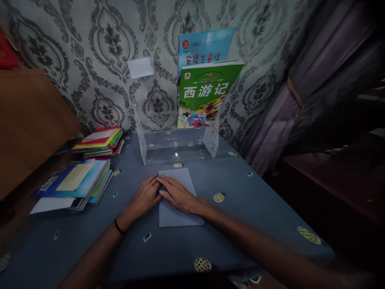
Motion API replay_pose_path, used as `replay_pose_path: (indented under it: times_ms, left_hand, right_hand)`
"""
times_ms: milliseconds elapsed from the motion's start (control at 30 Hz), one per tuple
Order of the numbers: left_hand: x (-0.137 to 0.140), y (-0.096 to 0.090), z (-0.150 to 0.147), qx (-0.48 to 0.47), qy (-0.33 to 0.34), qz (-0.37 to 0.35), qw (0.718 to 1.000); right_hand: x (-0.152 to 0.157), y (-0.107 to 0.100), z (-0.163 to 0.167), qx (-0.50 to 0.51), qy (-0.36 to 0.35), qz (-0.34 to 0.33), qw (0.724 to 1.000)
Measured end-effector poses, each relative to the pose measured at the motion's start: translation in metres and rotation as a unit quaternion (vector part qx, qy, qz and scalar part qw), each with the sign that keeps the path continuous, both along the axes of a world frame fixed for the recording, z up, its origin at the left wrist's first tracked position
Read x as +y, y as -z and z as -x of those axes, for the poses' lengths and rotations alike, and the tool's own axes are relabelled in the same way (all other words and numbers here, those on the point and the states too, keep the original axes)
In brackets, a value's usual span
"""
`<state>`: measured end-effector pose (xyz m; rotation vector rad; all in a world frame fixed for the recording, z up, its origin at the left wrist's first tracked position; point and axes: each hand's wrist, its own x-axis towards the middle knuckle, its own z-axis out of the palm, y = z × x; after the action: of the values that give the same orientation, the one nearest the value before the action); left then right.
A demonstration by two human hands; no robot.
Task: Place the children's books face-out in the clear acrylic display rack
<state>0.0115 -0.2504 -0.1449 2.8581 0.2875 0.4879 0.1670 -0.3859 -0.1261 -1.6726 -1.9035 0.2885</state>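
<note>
A plain pale sheet or thin booklet (180, 218) lies flat on the table in front of me; I cannot tell which it is. My right hand (177, 193) rests flat across its upper left part, fingers stretched out and pointing left. At the sheet's left edge lies my left hand (146, 197), fingers extended, with its fingertips meeting those of the right. Neither hand grasps anything that I can see. Beyond them stands a clear acrylic rack (174, 154), holding a green book (207, 96) and a blue book (206, 44) upright on its right side.
Two stacks of books, a nearer one (90, 176) and a farther one (102, 138), lie on the left. A white card (140, 67) is at the rack's upper left. A brown box-like panel (33, 124) borders the left; a purple curtain (279, 116) hangs at right.
</note>
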Motion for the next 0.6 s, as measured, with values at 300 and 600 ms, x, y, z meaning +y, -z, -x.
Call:
replay_pose_path:
  times_ms: [300,600]
  left_hand:
    - [-0.003,-0.002,-0.001,-0.008,-0.005,-0.008,1.000]
    - [-0.007,-0.009,-0.006,0.035,-0.017,-0.033,0.999]
  right_hand:
    - [0.012,-0.002,-0.013,-0.047,0.040,0.057,0.996]
    - [-0.016,0.009,-0.074,0.121,0.109,0.010,0.987]
